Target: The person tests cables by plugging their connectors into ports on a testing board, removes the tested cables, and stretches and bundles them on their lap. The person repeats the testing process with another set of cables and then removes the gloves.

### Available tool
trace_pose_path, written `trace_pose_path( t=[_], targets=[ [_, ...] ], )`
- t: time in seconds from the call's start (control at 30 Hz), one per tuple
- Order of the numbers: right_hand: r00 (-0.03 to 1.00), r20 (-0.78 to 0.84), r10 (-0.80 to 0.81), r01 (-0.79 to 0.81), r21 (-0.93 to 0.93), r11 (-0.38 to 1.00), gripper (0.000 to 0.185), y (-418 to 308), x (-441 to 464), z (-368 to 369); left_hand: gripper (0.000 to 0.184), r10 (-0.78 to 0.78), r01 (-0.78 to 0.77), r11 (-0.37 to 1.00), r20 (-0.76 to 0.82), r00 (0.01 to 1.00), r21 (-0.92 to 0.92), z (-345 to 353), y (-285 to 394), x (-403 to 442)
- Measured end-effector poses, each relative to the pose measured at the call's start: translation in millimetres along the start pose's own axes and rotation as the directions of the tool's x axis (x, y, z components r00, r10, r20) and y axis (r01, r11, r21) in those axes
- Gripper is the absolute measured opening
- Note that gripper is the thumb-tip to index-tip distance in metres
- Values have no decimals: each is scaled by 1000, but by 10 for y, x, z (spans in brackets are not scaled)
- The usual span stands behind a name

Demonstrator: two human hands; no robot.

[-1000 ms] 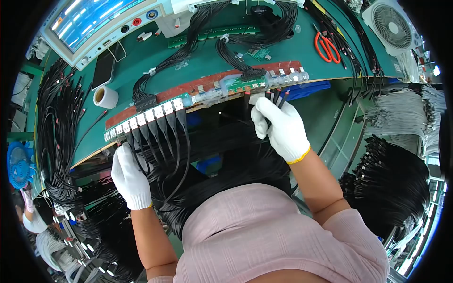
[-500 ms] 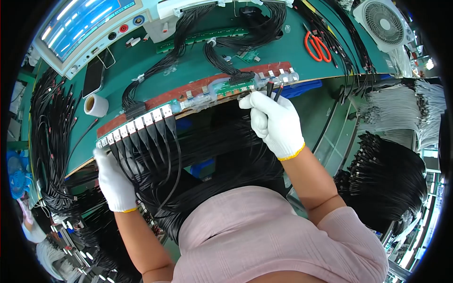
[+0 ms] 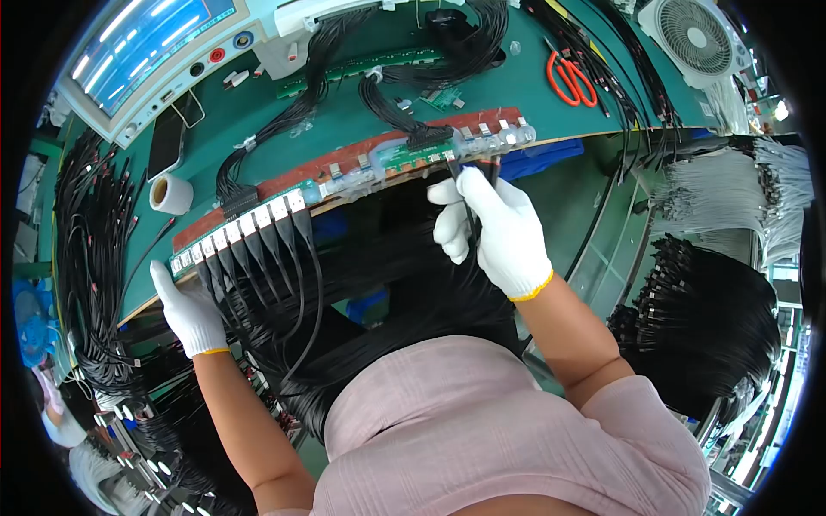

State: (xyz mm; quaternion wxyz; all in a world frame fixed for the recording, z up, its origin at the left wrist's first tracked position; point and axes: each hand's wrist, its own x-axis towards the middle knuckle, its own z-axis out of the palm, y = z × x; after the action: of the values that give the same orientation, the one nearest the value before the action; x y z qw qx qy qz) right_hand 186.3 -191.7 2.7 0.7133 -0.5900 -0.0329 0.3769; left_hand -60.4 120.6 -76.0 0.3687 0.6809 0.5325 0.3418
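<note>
A long connector board (image 3: 249, 225) runs along the front edge of the green bench, with several black cables (image 3: 268, 241) plugged into its left part. Just below its left end is my left hand (image 3: 191, 314), white-gloved, thumb raised and apart, the other fingers partly hidden behind the cables. My right hand (image 3: 495, 219), also gloved, is closed around black cables below the small green circuit section (image 3: 417, 155). One cable end stands up between its thumb and fingers, close to the board.
A tester with a screen (image 3: 155, 43), a phone (image 3: 168, 146) and a tape roll (image 3: 171, 194) are at the left. Red scissors (image 3: 571, 79) and a fan (image 3: 695, 39) are at the right. Black cable bundles (image 3: 95, 258) hang at left and right (image 3: 710, 318).
My left hand has moved left and down along the cables, its thumb now apart. My right hand has turned slightly at the cables. The whole view has shifted a little.
</note>
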Motion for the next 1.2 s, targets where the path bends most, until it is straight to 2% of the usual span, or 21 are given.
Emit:
trace_pose_path(
  t=[0.03,0.13,0.2,0.3,0.37,0.4,0.47,0.5,0.53,0.6,0.63,0.77,0.83,0.87,0.97,1.03,1.1,1.13,1.17,1.2],
  targets=[
    [999,52,1,-1,-9,1000,36,6,3,-14,48,-179,179,896,38,983,-406,44,13,30],
    [999,28,22,-23,43,999,35,-13,60,5,47,-295,275,765,63,953,-582,126,207,-22],
    [1000,-9,20,-20,50,999,32,-33,29,56,46,-275,244,834,10,961,-496,115,257,-70],
    [993,54,109,-105,-73,992,40,1,-66,81,48,-240,215,857,8,971,-469,64,162,-11],
    [973,142,183,-174,-73,982,39,-138,29,45,45,-240,225,824,41,970,-519,101,120,14],
    [939,267,217,-238,52,970,35,-124,109,-33,44,-254,237,793,49,966,-561,110,147,17],
    [980,101,173,-183,99,978,33,-48,149,-28,46,-115,113,987,-11,993,-117,66,109,-20],
    [987,16,158,-158,120,980,32,-10,144,8,49,-44,49,992,-40,998,118,43,90,-39],
    [996,-21,85,-84,48,995,29,17,141,24,49,14,-4,954,-33,999,298,29,92,-50],
    [996,-64,56,-58,-22,998,26,9,131,63,50,83,-66,895,-20,996,440,26,69,-43],
    [995,-87,41,-46,-57,997,25,-9,124,75,50,94,-75,907,-25,995,414,30,18,-28],
    [997,-40,62,-57,128,990,23,-78,136,78,51,94,-68,911,-44,995,407,43,3,-28],
    [997,-61,41,-28,210,977,23,-14,142,122,50,183,-153,909,-41,982,387,36,-109,4],
    [995,-95,39,-19,202,979,23,-22,137,172,50,205,-172,900,-41,978,401,33,-142,15],
    [997,-31,67,-63,115,991,24,-41,119,133,51,223,-180,863,-37,974,472,19,-148,16],
    [997,-47,54,-49,95,994,26,-55,64,100,53,219,-176,858,-34,975,482,8,-179,25],
    [995,-104,4,3,66,998,29,-37,22,98,52,144,-120,925,-38,989,361,22,-110,42],
    [988,-151,-37,44,41,998,31,23,14,91,52,66,-55,969,-36,997,240,49,-55,35],
    [978,-197,-74,79,16,997,32,63,5,87,52,84,-71,936,-21,996,345,42,6,-14],
    [992,-124,-10,7,-20,1000,35,27,-21,47,52,102,-88,891,-6,995,444,36,76,-67]
  ],
)
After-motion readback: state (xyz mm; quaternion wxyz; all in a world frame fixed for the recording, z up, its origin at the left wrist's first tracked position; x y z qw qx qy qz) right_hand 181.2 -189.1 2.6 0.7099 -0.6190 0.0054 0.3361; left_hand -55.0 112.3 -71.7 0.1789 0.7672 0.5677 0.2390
